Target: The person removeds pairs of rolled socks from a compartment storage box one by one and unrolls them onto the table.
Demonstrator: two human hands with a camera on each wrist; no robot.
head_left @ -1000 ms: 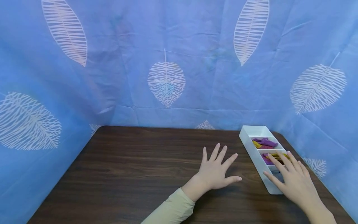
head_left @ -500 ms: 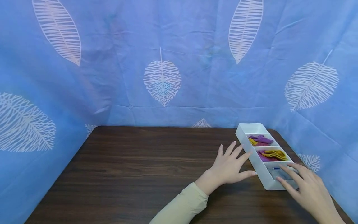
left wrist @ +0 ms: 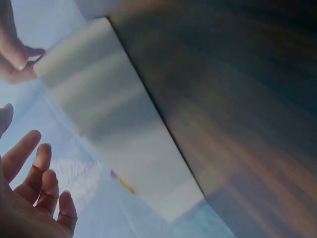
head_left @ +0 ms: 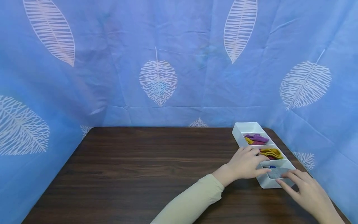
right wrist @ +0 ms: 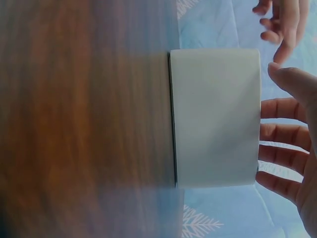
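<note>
A long white divided box (head_left: pixel 269 184) lies at the table's right side. One compartment holds purple, yellow and dark pink cloth pieces (head_left: pixel 256 138); the one nearer me holds yellow and purple cloth (head_left: pixel 272 153). In the nearest compartment is a greyish, see-through-looking item (head_left: pixel 277 172) with a blue mark; its kind is unclear. My left hand (head_left: pixel 246 165) hovers at the box's left long side, fingers loosely bent and apart from the wall in the left wrist view. My right hand (head_left: pixel 307 190) is at the near right corner, fingers spread by the rim, fingertips at or very near it.
The dark wood-grain table (head_left: pixel 139 174) stretches out to the left of the box. A blue curtain (head_left: pixel 193 77) with white leaf prints stands behind it and on both sides.
My left hand has moved right, from over the table to the box's left side, its spread fingers bending. My right hand has drawn back from over the compartments to the near corner.
</note>
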